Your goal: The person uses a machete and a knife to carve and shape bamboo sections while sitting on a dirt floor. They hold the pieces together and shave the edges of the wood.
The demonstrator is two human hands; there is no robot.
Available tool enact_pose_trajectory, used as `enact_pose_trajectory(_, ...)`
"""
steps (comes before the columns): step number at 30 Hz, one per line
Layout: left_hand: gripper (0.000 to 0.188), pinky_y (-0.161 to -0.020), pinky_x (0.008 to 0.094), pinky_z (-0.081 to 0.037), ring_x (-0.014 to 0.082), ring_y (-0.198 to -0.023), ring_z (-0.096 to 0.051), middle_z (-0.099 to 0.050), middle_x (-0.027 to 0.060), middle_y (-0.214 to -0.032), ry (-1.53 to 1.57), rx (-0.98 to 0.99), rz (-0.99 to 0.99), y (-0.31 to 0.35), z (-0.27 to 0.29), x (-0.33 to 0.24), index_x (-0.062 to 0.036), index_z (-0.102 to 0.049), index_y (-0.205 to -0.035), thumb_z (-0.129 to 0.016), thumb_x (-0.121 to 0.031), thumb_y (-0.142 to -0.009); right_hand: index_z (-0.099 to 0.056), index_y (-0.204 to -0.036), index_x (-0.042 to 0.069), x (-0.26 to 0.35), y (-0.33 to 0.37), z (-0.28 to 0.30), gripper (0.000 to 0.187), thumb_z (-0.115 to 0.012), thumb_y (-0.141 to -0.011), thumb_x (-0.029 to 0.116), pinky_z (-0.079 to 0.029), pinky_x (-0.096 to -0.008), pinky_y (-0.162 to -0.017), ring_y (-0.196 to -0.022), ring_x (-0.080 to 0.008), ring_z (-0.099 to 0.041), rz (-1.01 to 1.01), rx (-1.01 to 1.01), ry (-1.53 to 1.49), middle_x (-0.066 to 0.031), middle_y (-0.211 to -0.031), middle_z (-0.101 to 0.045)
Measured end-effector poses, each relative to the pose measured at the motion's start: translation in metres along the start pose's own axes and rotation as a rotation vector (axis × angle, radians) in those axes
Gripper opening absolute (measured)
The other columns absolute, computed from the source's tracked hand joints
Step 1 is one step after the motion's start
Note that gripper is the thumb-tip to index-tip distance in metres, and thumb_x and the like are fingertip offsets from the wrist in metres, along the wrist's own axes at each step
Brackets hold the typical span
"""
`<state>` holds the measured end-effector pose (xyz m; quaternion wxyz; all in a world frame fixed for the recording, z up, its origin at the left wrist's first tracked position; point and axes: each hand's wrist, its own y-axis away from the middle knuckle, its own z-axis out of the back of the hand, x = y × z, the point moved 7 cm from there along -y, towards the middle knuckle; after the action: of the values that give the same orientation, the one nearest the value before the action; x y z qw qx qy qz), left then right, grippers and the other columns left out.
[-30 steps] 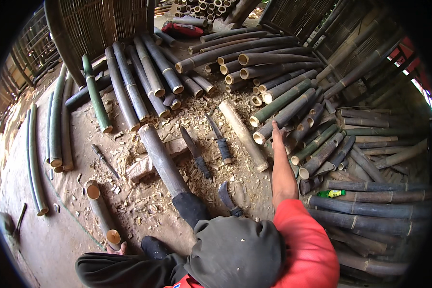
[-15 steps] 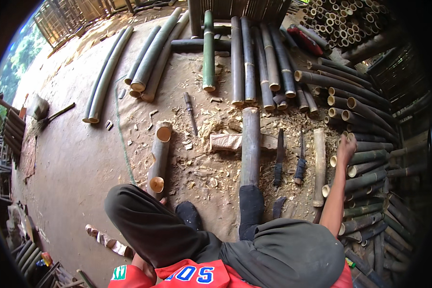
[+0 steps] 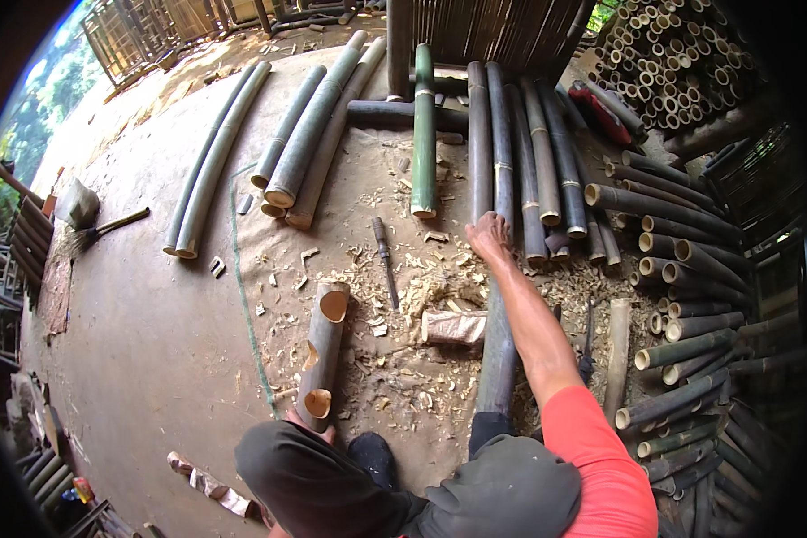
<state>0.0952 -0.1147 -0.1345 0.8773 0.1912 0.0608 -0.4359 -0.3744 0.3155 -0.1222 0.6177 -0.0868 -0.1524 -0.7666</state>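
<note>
On the far left of the bare floor (image 3: 143,359), two slim bamboo poles (image 3: 222,170) lie side by side, with three thicker greyish poles (image 3: 318,125) just to the right of them and a thin green line (image 3: 246,300) running down toward the person. Next comes a short bamboo tube (image 3: 328,327) with openings cut in its side, tilted near the person's left knee; the left hand (image 3: 325,434) is at its lower end, fingers showing on both sides, narrowed around the tube, though the knee hides part of it. Right of the tube lies a thin tool with a wooden handle (image 3: 383,242), and beyond it a green pole (image 3: 423,134). Pale shavings (image 3: 421,381) are scattered around a wooden block (image 3: 451,327), which meets the side of a grey pole (image 3: 497,377) whose near end touches a dark-covered foot (image 3: 486,429). The right hand (image 3: 490,235) is at the far end of that grey pole, fingers bent; whether they are closed on it cannot be told. Right of the forearm lie a dark-handled knife (image 3: 586,366), a pale bamboo length (image 3: 618,350) and a pile of cut poles (image 3: 677,405)
</note>
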Motion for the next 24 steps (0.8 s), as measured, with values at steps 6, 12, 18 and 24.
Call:
enact_pose_trajectory(6, 0.092, -0.097, 0.0559, -0.047, 0.0469, -0.112, -0.057, -0.058, 0.0231, -0.118, 0.000, -0.052, -0.004, -0.004, 0.005, -0.008, -0.0008, -0.048, -0.135, -0.094, -0.028, -0.061, -0.026, -0.156, -0.013, 0.019, -0.007, -0.031, 0.113, -0.088, -0.077, 0.038, -0.058, -0.0496, -0.096, -0.118, -0.0435, -0.063, -0.058, -0.144, 0.284, -0.0317, -0.136, -0.056)
enact_pose_trajectory(12, 0.085, -0.102, 0.0506, -0.047, 0.0391, -0.121, -0.058, -0.062, 0.0188, -0.122, -0.055, 0.036, 0.064, 0.006, 0.032, -0.029, -0.0034, -0.050, -0.138, -0.094, -0.030, -0.070, -0.058, -0.127, -0.004, 0.028, 0.007, 0.005, 0.073, -0.082, -0.073, 0.038, -0.057, -0.0430, -0.092, -0.106, -0.0284, -0.068, -0.108, 0.242, -1.066, -0.0200, -0.116, -0.067)
enact_pose_trajectory(18, 0.079, -0.104, 0.0438, -0.047, 0.0311, -0.116, -0.058, -0.060, 0.0154, -0.124, 0.058, 0.010, 0.005, -0.003, 0.017, -0.023, 0.0004, -0.041, -0.146, -0.082, -0.026, -0.084, -0.061, -0.121, 0.004, 0.013, 0.116, 0.064, 0.060, -0.080, -0.083, 0.045, -0.060, -0.0342, -0.074, -0.092, -0.0232, -0.073, 0.111, 0.171, -1.677, -0.0068, -0.110, -0.066)
enact_pose_trajectory(24, 0.073, -0.105, 0.0369, -0.047, 0.0230, -0.112, -0.058, -0.058, 0.0120, -0.127, 0.353, -0.024, -0.122, 0.016, 0.027, 0.002, 0.0041, -0.033, -0.155, -0.070, -0.022, -0.098, -0.065, -0.127, 0.000, 0.029, 0.168, 0.072, 0.080, -0.088, -0.075, 0.057, -0.053, -0.0374, -0.101, -0.109, -0.0198, -0.064, 0.195, 0.310, -1.564, -0.0059, -0.115, -0.068)
